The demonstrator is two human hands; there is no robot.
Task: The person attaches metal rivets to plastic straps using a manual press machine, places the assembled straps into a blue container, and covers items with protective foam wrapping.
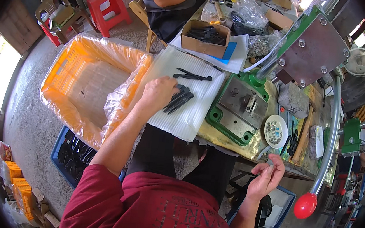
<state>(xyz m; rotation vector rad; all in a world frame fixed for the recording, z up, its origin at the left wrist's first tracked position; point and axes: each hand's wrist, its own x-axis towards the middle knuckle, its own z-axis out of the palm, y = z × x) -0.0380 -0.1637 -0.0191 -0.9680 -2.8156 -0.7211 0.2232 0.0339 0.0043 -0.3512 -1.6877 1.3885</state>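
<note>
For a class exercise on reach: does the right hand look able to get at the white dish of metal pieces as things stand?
Probably yes: the right hand looks near the white dish, nothing visible stands between them, and the red-ball lever is off to the right.

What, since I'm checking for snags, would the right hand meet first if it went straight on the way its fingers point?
The right hand would probably meet the white dish of small metal pieces; the hand's height is unclear, so the near bench edge might come first.

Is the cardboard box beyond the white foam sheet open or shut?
Open: the cardboard box is uncovered, black parts showing inside.
</note>
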